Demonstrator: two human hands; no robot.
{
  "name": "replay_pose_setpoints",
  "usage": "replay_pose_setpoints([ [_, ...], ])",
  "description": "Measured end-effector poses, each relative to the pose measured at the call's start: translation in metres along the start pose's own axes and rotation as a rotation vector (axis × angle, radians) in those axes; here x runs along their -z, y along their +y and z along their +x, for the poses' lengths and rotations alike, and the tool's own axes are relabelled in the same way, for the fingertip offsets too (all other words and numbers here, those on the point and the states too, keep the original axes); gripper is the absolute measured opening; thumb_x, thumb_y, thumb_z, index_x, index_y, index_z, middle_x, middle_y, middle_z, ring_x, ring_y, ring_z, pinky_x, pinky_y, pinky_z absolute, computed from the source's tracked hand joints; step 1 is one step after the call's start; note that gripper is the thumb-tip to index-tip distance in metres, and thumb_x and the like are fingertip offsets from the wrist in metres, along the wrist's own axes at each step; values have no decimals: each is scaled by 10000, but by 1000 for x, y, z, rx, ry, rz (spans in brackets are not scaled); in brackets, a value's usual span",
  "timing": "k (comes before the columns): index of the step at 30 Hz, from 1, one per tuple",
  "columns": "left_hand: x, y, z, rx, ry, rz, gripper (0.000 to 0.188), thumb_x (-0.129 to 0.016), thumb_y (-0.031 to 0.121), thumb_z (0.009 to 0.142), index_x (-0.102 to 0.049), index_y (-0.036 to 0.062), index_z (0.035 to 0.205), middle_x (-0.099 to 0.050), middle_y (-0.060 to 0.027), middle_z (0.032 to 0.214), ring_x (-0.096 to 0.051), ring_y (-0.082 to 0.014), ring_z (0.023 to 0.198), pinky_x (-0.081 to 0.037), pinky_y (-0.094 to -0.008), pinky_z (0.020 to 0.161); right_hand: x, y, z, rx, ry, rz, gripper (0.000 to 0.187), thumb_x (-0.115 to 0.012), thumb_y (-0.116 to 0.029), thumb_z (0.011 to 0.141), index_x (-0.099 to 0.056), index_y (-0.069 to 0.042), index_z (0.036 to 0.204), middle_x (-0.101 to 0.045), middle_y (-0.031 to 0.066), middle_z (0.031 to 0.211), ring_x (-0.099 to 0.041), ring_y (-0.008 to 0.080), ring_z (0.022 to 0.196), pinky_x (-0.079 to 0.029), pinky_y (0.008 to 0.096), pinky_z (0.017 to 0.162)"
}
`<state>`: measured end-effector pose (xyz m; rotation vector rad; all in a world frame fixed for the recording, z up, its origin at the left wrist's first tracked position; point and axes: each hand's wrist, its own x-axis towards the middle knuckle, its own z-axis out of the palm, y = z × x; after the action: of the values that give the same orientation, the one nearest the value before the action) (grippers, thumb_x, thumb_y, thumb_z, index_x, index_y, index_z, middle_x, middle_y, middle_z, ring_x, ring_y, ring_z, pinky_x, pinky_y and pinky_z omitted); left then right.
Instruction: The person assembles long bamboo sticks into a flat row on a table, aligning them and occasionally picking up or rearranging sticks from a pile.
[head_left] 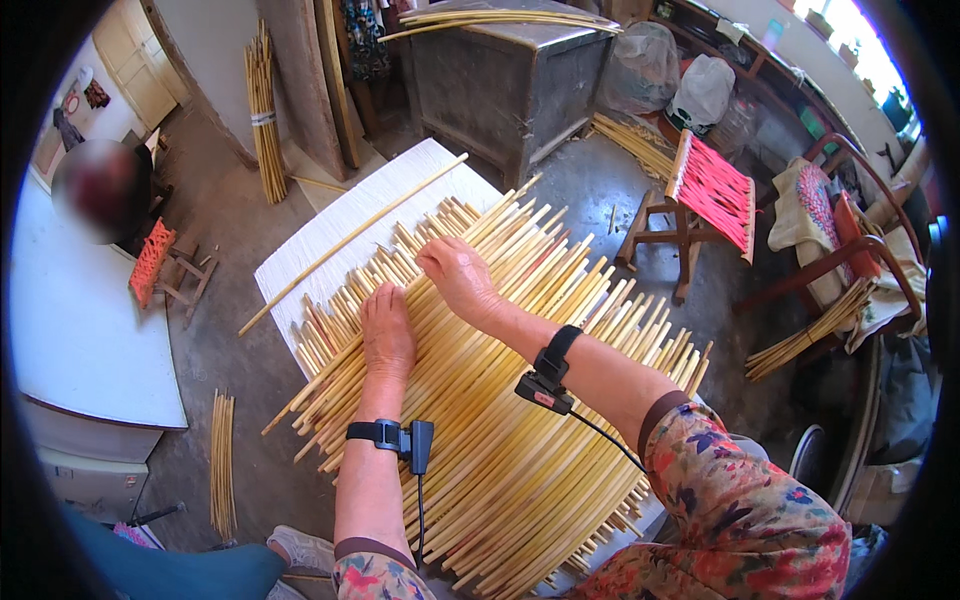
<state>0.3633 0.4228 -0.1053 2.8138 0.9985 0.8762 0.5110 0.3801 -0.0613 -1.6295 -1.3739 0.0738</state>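
A broad layer of thin yellow cane sticks [500, 400] lies slantwise, side by side, on a white ridged tabletop [415, 175]. My left hand [388, 328] is closed over the canes along the far edge of the layer, its fingers bent down around a stick. Farther up and to the right, my right hand [460, 278] pinches at the same edge, fingertips together on a stick. The fingers partly hide what they grip. One single cane [350, 245] lies apart across the white surface, beyond both hands.
A bundle of canes [264, 125] leans upright against the wall. More canes rest on a dark cabinet [490, 80]. Right of the table stand a red-webbed folding stool [712, 195] and a chair [880, 245]. Another person [102, 190] is at far left.
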Motion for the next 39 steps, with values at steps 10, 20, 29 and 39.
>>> replay_pose_setpoints([
  [10,20,7,2,182,-183,129,383,-455,109,853,-436,33,1228,-348,-128,1336,-307,-282,1265,-189,-509,1047,-24,11,2,-157,-129,-62,147,-524,-202,825,-591,-71,829,-593,114,858,-573,310,824,-460,401,711],
  [20,17,37,-36,112,-322,170,586,-486,361,860,-317,87,1350,-252,-117,1425,-197,-268,1329,-108,-532,1050,-21,30,4,-58,-263,-177,217,-503,-206,830,-628,-64,936,-614,173,898,-568,340,888,-457,421,773],
  [29,20,20,-28,98,-364,301,579,-355,459,903,-285,118,1366,-172,-83,1459,-136,-238,1351,-94,-545,1056,96,-3,-32,58,-304,-230,186,-455,-116,815,-612,-51,892,-614,189,846,-597,363,802,-484,454,697],
  [39,59,71,-80,43,-470,231,574,-379,456,904,-285,126,1366,-202,-90,1447,-143,-246,1351,-109,-571,1042,209,-50,-221,76,-508,-449,429,-537,-310,855,-448,-134,1236,-390,151,1305,-321,304,1257,-255,472,1031],
])
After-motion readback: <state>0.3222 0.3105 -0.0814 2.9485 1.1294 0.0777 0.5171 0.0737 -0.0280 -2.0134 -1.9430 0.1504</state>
